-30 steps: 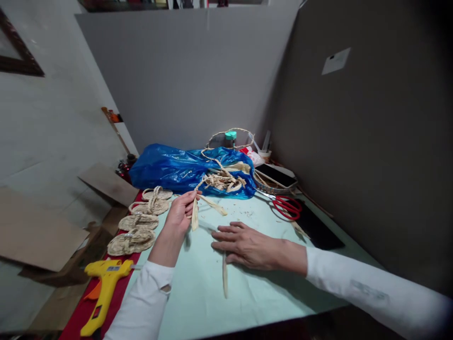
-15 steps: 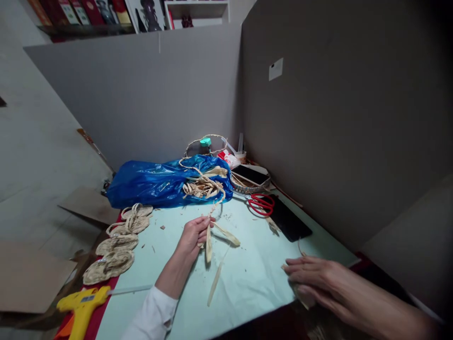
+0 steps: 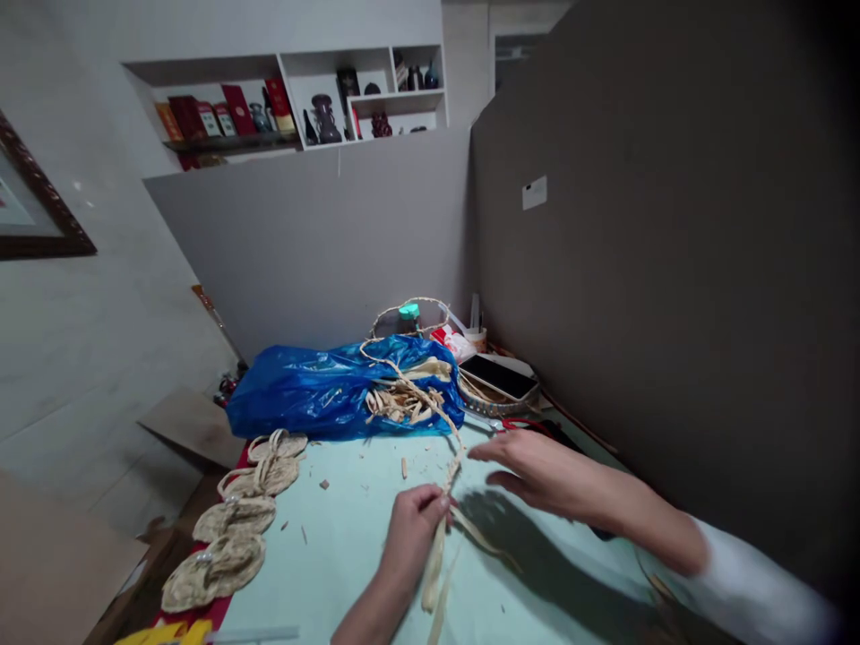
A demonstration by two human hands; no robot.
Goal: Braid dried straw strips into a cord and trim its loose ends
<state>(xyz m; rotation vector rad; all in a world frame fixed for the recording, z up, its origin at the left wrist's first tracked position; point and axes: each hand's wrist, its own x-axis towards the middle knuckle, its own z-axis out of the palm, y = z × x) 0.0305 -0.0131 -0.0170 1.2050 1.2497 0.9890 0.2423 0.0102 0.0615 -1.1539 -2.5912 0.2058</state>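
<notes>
My left hand (image 3: 417,528) pinches a braided husk cord (image 3: 451,468) near its working end, over the pale green table cover. Two loose husk strips fan out below the fingers, one downward and a thin one (image 3: 487,540) to the right. The finished length of the braid runs back over the blue plastic bag (image 3: 302,394) and loops up behind it. My right hand (image 3: 528,466) hovers just right of the braid, fingers apart and holding nothing. Beneath that hand, red-handled scissors (image 3: 528,425) are partly hidden.
Small woven straw sandals (image 3: 219,573) line the left table edge, with a yellow glue gun (image 3: 167,634) at the bottom left. Dried husks (image 3: 399,403) spill from the bag. A phone (image 3: 497,376) lies on a round basket. Grey panels (image 3: 322,233) stand behind and right.
My right hand has moved up and left from the table's right front edge towards the braid. My left hand still grips the cord. The view has tilted upward, showing more of the shelves.
</notes>
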